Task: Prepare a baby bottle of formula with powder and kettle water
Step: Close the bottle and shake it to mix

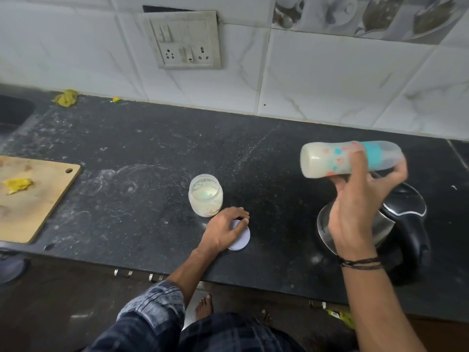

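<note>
Black stone tabletop (142, 153) dusted with pale powder smears, white tiled wall (317, 80) behind, switch plate (186, 41) set in it. Right grip (355, 207) raised above the kettle (403, 207), fingers wrapped round the bottle (330, 161). Bottle lies roughly on its side in the air, base pointing left, milky liquid inside; its capped end is motion-blurred, so the teat cannot be made out. Kettle stands on the tabletop under that wrist: steel body, black lid and handle. Jar (205, 196) near centre, upright and open, pale powder clinging to its walls. Lid (242, 237) lies flat just beside the jar, toward the near edge. Left grip (224, 229) sits on top of the lid, fingers curled over its far rim, apparently holding it. Board (33, 199) at far left carries a yellow scrap (17, 185). Another yellow clump (66, 97) lies against the wall, beside the sink (12, 110).
</note>
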`<state>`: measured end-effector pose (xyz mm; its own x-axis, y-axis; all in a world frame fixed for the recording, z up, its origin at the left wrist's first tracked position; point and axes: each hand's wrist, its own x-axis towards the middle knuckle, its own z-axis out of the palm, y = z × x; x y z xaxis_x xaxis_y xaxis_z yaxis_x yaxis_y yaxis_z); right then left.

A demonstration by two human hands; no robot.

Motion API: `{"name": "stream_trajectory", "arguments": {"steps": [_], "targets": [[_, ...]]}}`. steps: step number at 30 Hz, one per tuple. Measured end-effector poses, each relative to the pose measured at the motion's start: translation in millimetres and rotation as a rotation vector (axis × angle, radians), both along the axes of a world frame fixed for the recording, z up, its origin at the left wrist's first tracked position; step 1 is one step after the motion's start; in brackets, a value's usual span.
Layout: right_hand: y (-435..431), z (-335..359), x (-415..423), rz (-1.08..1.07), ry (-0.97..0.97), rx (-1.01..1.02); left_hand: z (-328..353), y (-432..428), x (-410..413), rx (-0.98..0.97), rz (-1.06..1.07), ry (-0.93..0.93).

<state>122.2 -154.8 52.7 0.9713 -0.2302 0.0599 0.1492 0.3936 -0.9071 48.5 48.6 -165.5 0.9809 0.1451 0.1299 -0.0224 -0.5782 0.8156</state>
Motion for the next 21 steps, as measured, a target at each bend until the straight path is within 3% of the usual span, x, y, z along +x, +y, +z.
{"name": "stream_trajectory", "arguments": {"steps": [3,7,11,15,19,21], "targets": [[1.1,-3.5,0.7,0.162,0.035,-0.158,-1.9,0.7,-0.2,0.003,-0.007,-0.005],[1.3,-1.5,0.3,-0.012,0.034,0.002,-2.1,0.4,1.1,0.012,-0.010,-0.004],[4.9,-12.8,-0.7,0.148,0.105,-0.136,-2.9,1.2,0.3,0.010,-0.007,-0.002],[2.9,-10.6,0.6,-0.023,0.091,-0.004,-1.1,0.3,0.0,0.009,-0.005,-0.007],[0.7,-12.4,1.9,0.167,0.105,-0.179,-1.7,1.0,-0.7,0.011,-0.004,-0.008],[-2.2,-9.7,0.2,0.108,0.089,-0.123,-1.0,0.2,0.2,0.001,-0.009,-0.005]]}}
